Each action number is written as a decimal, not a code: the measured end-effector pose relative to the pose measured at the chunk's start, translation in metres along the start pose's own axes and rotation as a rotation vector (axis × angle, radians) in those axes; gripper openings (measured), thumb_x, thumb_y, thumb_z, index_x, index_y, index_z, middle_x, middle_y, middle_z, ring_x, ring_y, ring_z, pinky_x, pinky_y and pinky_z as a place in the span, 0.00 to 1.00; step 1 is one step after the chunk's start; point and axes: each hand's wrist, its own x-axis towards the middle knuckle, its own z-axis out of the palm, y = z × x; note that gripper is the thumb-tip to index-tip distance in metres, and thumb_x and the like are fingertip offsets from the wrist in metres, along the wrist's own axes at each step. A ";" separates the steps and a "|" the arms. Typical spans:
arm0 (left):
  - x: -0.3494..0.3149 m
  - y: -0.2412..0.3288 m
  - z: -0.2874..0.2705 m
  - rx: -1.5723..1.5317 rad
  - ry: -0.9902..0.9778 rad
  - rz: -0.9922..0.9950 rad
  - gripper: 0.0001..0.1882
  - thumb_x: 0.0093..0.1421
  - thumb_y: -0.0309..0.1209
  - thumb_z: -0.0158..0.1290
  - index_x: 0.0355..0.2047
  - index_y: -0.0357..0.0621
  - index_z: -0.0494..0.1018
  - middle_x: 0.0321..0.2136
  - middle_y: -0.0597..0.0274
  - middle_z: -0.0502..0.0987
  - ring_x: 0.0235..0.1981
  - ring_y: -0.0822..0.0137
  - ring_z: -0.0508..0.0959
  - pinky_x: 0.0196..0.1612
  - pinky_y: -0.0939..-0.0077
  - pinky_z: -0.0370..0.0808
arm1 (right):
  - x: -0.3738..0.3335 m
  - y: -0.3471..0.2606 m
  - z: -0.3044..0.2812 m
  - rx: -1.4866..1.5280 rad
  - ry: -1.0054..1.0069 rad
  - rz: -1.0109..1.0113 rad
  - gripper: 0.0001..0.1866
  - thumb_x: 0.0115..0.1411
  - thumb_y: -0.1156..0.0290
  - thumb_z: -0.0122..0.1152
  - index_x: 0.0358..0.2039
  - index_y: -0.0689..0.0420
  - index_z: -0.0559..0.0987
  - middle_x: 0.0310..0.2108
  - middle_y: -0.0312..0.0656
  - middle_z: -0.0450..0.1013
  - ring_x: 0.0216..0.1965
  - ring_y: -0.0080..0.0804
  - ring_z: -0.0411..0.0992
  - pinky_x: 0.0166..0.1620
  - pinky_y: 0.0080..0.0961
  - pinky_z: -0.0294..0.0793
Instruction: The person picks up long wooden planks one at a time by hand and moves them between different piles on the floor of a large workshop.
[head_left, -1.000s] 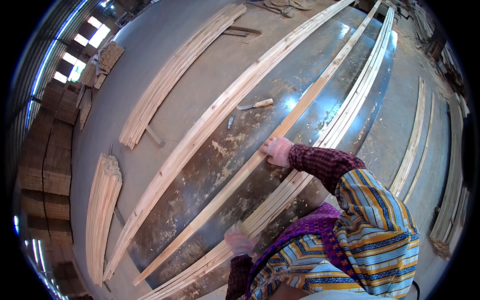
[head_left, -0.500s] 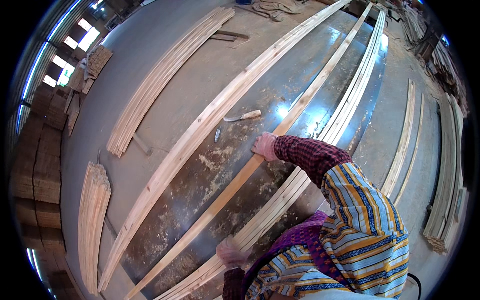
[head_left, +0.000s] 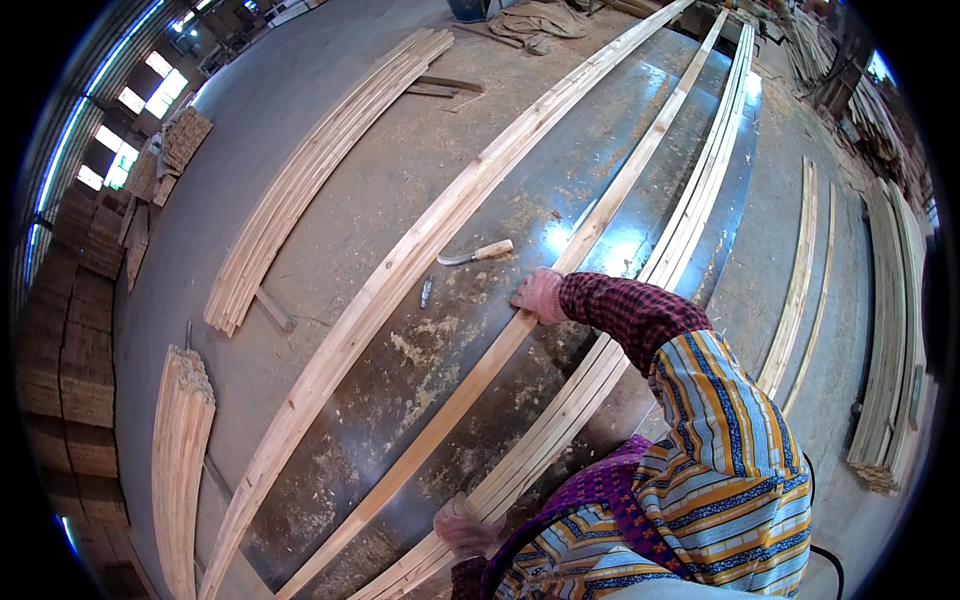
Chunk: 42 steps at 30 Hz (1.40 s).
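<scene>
My right hand (head_left: pixel 540 296), in a pale pinkish glove, is closed around the edges of a long single wooden strip (head_left: pixel 440 418). This strip runs diagonally across a dark, shiny metal-topped table (head_left: pixel 390 400). Lower down, my left hand (head_left: pixel 466 528), gloved alike, lies on a group of long pale strips (head_left: pixel 545 432) nearest my body. Its fingers look spread, though blurred. Beyond the single strip, a hooked knife with a wooden handle (head_left: pixel 492 250) rests on the tabletop, and a small silvery object (head_left: pixel 426 293) lies near it.
Another group of long strips (head_left: pixel 400 262) lies along the table's far left side. Stacked strips (head_left: pixel 320 180) and a shorter bundle (head_left: pixel 180 460) stand to the left. More lumber (head_left: pixel 890 340) is on the right. Wood shavings are scattered over the tabletop.
The whole view has shifted slightly. My right hand stays on the single strip. My left hand remains at the near strips, its fingers looking more spread than before.
</scene>
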 end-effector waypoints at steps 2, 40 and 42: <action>0.001 0.005 -0.010 -0.008 -0.027 -0.001 0.47 0.32 0.56 0.72 0.49 0.39 0.77 0.41 0.52 0.81 0.43 0.51 0.80 0.51 0.56 0.75 | 0.001 0.000 0.001 0.004 -0.009 -0.001 0.24 0.55 0.59 0.68 0.52 0.49 0.79 0.47 0.38 0.80 0.52 0.39 0.77 0.51 0.39 0.79; -0.025 -0.041 0.041 -0.086 -0.062 0.010 0.49 0.33 0.57 0.72 0.55 0.44 0.75 0.45 0.53 0.79 0.48 0.51 0.78 0.53 0.54 0.73 | 0.061 -0.176 -0.031 0.294 0.180 -0.396 0.19 0.49 0.60 0.68 0.41 0.52 0.84 0.38 0.43 0.82 0.43 0.48 0.81 0.41 0.44 0.82; -0.035 -0.043 0.078 0.193 0.049 -0.002 0.50 0.36 0.58 0.71 0.58 0.45 0.73 0.47 0.55 0.79 0.49 0.53 0.78 0.54 0.55 0.73 | 0.066 -0.182 -0.027 0.219 0.041 -0.311 0.18 0.47 0.60 0.68 0.39 0.52 0.85 0.37 0.44 0.81 0.41 0.48 0.80 0.40 0.45 0.81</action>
